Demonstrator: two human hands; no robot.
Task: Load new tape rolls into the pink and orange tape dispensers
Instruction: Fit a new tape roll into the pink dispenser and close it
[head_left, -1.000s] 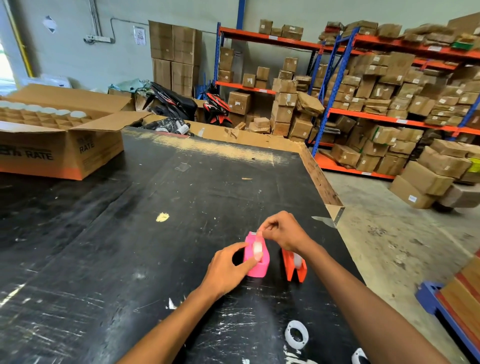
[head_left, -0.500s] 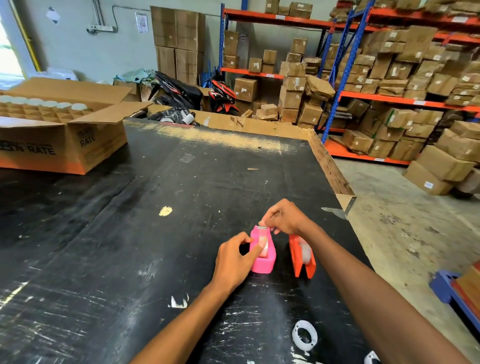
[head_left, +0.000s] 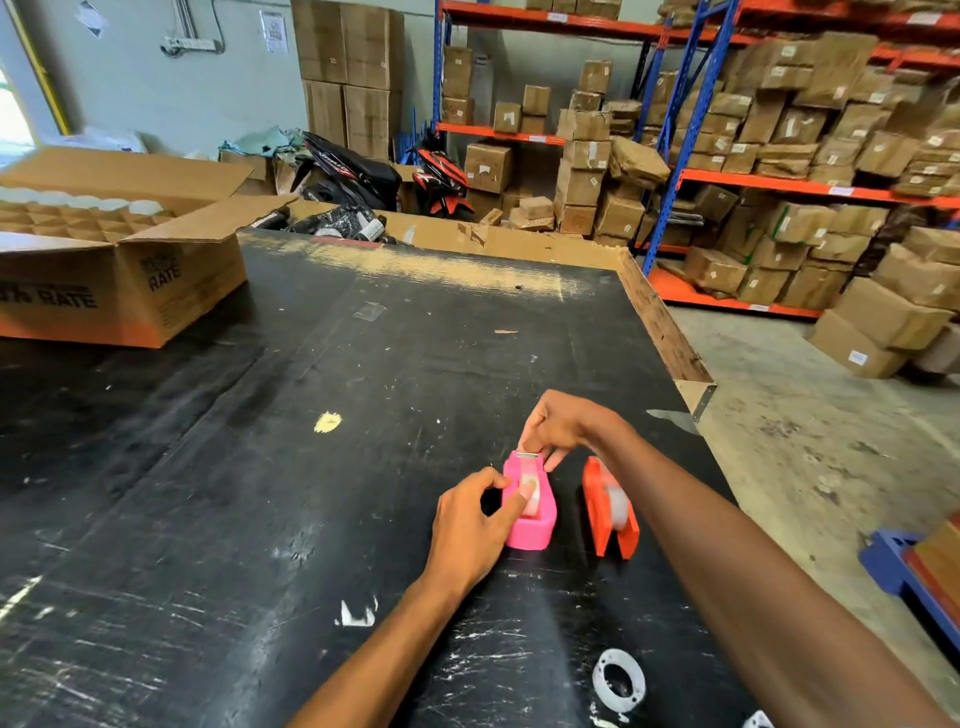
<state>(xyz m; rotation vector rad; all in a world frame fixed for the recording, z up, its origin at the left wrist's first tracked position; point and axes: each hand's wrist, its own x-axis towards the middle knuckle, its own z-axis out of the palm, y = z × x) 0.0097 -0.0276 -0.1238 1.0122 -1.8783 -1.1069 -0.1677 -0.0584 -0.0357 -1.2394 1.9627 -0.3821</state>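
Pink dispenser (head_left: 529, 512), table (head_left: 260, 467), long axis running away from the person: left hand (head_left: 470, 530) clamped on its near side, right hand (head_left: 558, 428) pinching at far cutter end; orange dispenser (head_left: 609, 514) just right, parallel.

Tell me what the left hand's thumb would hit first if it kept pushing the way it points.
The left hand has its thumb aimed right, at the tape roll seated in the pink dispenser; it seems already on it, though depth is unclear.
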